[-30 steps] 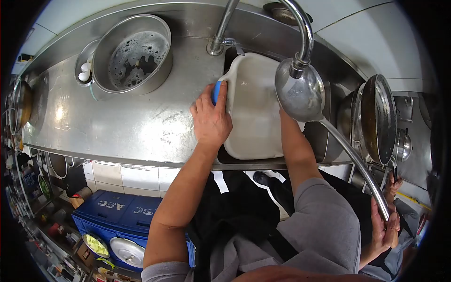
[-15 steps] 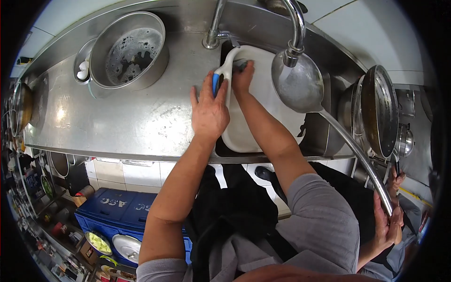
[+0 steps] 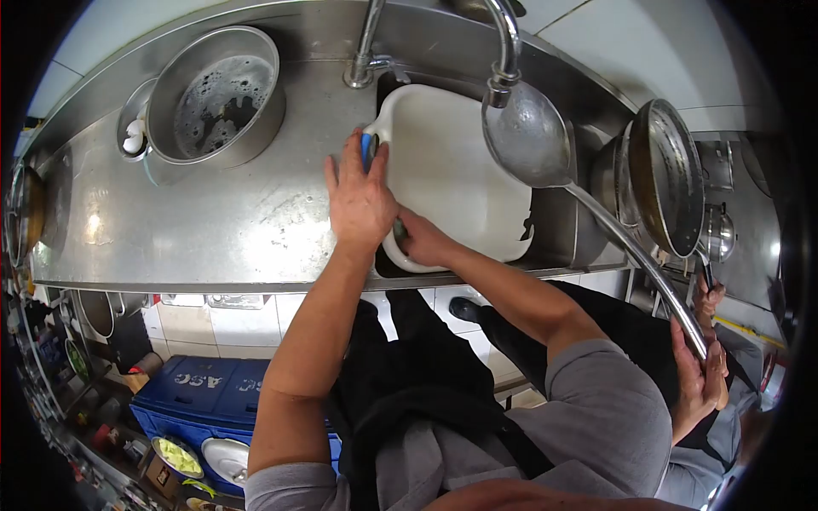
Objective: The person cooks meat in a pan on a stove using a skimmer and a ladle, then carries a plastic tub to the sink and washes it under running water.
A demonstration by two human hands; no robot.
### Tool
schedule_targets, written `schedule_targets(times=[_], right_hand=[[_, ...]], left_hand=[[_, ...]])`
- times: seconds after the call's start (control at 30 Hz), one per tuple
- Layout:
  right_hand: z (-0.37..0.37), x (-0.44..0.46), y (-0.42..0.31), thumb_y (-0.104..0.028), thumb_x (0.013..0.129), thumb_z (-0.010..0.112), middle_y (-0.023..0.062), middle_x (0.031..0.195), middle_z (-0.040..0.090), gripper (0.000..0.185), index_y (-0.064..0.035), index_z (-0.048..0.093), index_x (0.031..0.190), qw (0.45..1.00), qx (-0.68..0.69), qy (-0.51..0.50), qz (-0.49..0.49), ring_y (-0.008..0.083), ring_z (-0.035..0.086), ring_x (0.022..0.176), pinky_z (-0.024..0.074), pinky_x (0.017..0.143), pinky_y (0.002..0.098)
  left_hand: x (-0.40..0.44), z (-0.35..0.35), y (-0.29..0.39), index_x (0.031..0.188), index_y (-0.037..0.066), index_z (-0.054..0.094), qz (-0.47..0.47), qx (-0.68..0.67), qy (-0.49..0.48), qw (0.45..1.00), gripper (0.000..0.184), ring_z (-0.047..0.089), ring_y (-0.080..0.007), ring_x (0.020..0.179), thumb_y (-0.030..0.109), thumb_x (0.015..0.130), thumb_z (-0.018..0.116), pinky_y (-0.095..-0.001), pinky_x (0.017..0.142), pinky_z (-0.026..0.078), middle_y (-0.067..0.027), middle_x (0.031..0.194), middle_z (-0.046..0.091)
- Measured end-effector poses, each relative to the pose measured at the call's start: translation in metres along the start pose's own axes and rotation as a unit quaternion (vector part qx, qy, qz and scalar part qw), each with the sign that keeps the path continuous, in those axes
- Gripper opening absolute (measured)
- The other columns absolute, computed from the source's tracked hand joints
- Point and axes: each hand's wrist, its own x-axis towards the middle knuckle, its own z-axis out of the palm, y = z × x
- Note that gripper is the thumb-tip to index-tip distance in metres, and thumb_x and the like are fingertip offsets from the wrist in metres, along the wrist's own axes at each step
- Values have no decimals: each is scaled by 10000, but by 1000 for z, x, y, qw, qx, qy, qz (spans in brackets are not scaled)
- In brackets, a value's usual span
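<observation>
A white plastic tub [image 3: 460,179] rests tilted in the sink, its inside facing me. My left hand [image 3: 362,200] holds the tub's left rim, fingers spread over the edge beside a blue part [image 3: 366,150]. Inside the near left corner, my right hand [image 3: 422,241] is closed on a dark green scouring pad [image 3: 399,228], mostly hidden by the fingers and my left wrist. A large steel ladle [image 3: 521,140] hangs over the tub's right side, below the faucet [image 3: 503,81]. Another person's hand [image 3: 700,370] grips its handle.
A steel pot [image 3: 271,119] of sudsy water stands on the counter [image 3: 230,230] at the left, beside a small bowl [image 3: 128,111] with white pieces. Pans [image 3: 669,179] lean at the sink's right. A blue chest [image 3: 187,387] sits on the floor behind me.
My right hand has moved with the pad from the tub's far left corner to its near left corner. My left hand stays at the rim. The view has shifted slightly.
</observation>
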Motion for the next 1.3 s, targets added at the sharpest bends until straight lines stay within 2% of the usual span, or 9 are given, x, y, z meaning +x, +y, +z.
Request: schedule_targets(times=[0.17, 0.3, 0.4, 0.63, 0.7, 0.77, 0.83, 0.87, 1.3], right_hand=[[-35, -28, 47, -1, 696, 560, 218, 1054, 596, 453, -44, 547, 1147, 980, -126, -141, -63, 401, 544, 1042, 436, 899, 451], [-101, -51, 140, -96, 762, 542, 206, 1052, 611, 373, -86, 584, 1133, 903, -336, -226, 142, 383, 564, 1036, 474, 877, 459], [-112, -46, 144, -123, 781, 560, 206, 1073, 596, 358, -84, 584, 1135, 862, -435, -178, 192, 396, 561, 1058, 491, 854, 486], [-59, 77, 230, -180, 833, 528, 198, 1127, 560, 352, -48, 484, 1156, 810, -520, 254, 92, 406, 554, 1013, 458, 856, 510], [-56, 125, 244, -181, 838, 525, 202, 1113, 569, 353, -1, 511, 1141, 858, -364, 349, 95, 416, 547, 989, 427, 889, 490], [-68, 143, 162, -143, 829, 515, 253, 1162, 537, 313, 25, 540, 1091, 812, -552, 78, 176, 440, 513, 1092, 447, 860, 569], [-45, 147, 152, -147, 824, 515, 218, 1151, 530, 319, -12, 555, 1110, 843, -364, 371, 141, 407, 525, 1057, 472, 831, 557], [-33, 144, 147, -147, 824, 515, 218, 1151, 530, 319, -12, 555, 1110, 839, -365, 374, 151, 407, 525, 1057, 472, 831, 557], [-46, 44, 83, -65, 809, 519, 276, 1033, 589, 462, -166, 510, 1259, 982, -160, 9, 104, 449, 560, 1030, 471, 866, 477]], left_hand=[[0, 4, -5, 1253, 112, 596, 18, 20, -4, 1000, 530, 350, -298, 1355, 17, 739, 508, -569, 1104, 223, -163, 1451, 370], [0, 1, -5, 1253, 112, 595, 6, 4, -5, 1000, 530, 336, -295, 1364, 22, 738, 511, -572, 1105, 219, -162, 1456, 361], [0, 4, -9, 1276, 124, 573, 4, 0, -17, 1000, 542, 319, -291, 1377, 30, 745, 514, -571, 1105, 220, -165, 1467, 345], [1, 4, -10, 1284, 131, 560, 4, 14, -19, 1000, 558, 326, -299, 1375, 23, 738, 522, -578, 1098, 225, -164, 1467, 342], [4, 3, -8, 1281, 130, 564, 6, 15, -21, 1000, 557, 327, -298, 1374, 23, 735, 522, -578, 1096, 227, -167, 1465, 343], [3, 4, -7, 1277, 129, 567, 8, 13, -29, 999, 556, 328, -298, 1373, 22, 733, 523, -577, 1095, 229, -170, 1463, 345], [3, 6, -7, 1273, 133, 573, 10, 11, -14, 1000, 557, 330, -297, 1370, 26, 728, 526, -575, 1093, 232, -175, 1459, 348], [3, 6, -7, 1272, 146, 578, 10, 18, -11, 1000, 562, 332, -296, 1368, 32, 724, 529, -571, 1094, 232, -177, 1456, 351], [-1, 3, -8, 1265, 177, 593, 4, -2, -12, 1000, 515, 312, -279, 1382, 73, 765, 529, -548, 1126, 174, -145, 1480, 335]])
